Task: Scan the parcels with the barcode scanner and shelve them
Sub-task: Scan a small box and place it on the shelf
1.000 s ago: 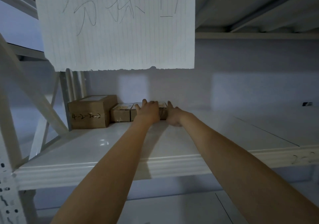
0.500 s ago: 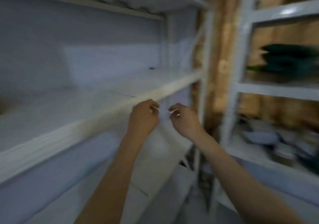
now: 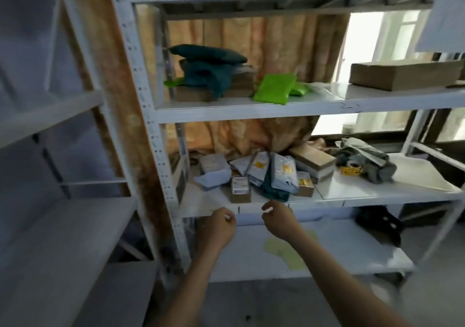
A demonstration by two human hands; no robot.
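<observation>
Here both hands, left (image 3: 218, 228) and right (image 3: 278, 222), hang loosely curled and empty just below the parcels (image 3: 266, 175).

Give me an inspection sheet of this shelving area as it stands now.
Surface: white metal rack; middle shelf crowded at its left, barer at right.
Job's things: heap of small boxes and mailers on the middle shelf; green pouch, dark bags and a flat carton on the shelf above. No scanner made out.
Clutter: grey crumpled wrap on the middle shelf; dark object on the lowest shelf, unclear.
Grips: left hand and right hand loosely curled, empty, below the middle shelf edge.
Cables: nothing seen.
Surroundings: orange curtain, bright window, second rack at left.
</observation>
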